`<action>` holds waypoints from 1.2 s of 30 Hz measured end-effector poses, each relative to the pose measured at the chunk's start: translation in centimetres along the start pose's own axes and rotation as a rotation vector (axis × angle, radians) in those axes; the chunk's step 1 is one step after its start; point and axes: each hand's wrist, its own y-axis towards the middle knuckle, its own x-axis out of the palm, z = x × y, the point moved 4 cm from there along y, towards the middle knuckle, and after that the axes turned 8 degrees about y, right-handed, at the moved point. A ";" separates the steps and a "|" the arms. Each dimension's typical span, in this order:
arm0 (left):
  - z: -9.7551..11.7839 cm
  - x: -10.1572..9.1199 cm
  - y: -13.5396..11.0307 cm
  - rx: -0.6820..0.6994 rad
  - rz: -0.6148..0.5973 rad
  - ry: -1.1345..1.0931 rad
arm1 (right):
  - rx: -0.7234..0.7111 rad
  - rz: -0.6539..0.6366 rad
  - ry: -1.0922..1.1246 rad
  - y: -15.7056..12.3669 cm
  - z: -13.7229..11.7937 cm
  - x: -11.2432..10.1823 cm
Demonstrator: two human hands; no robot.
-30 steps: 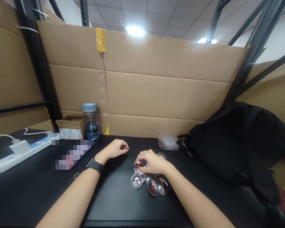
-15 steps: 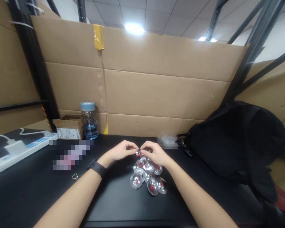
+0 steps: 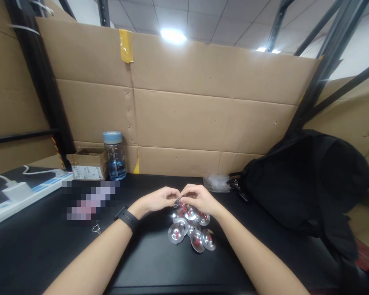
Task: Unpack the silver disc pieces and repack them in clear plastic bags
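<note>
My left hand (image 3: 160, 199) and my right hand (image 3: 199, 198) meet over the middle of the black table (image 3: 153, 262), fingertips pinched close together. Between them is a small silvery finger cymbal (image 3: 176, 203) with a bit of red cord, mostly covered by the fingers. Just below, several more shiny finger cymbals (image 3: 176, 233) lie in an overlapping heap, each domed in the centre with red cord there. A dark watch (image 3: 127, 218) is strapped on the left wrist.
Leftward are a white power strip (image 3: 33, 196), a small cardboard box (image 3: 89, 164), a water bottle (image 3: 115, 157), a blurred-out item (image 3: 92, 200) and a metal ring (image 3: 96, 228). A clear plastic bag (image 3: 217, 183) and a black backpack (image 3: 307, 180) sit right. Cardboard (image 3: 184, 106) walls the back.
Both hands have come slightly lower, toward the heap, and the held cymbal has tilted. Red cord now shows more below the fingertips. The view has shifted a little.
</note>
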 end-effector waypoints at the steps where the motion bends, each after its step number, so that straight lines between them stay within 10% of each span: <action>1: 0.0 0.0 0.0 0.001 -0.009 0.003 | 0.020 -0.005 0.020 0.0 0.0 0.1; 14: -4.0 -7.5 -1.3 -0.056 0.481 0.352 | 0.226 0.238 -0.003 0.1 2.7 -5.8; 22: -6.8 -9.6 -3.3 -0.183 0.282 0.506 | 0.441 0.229 -0.517 -0.9 6.8 -10.3; 36: -5.2 -8.1 -2.9 -0.221 0.174 0.640 | 0.413 0.157 -0.651 -1.4 5.9 -9.6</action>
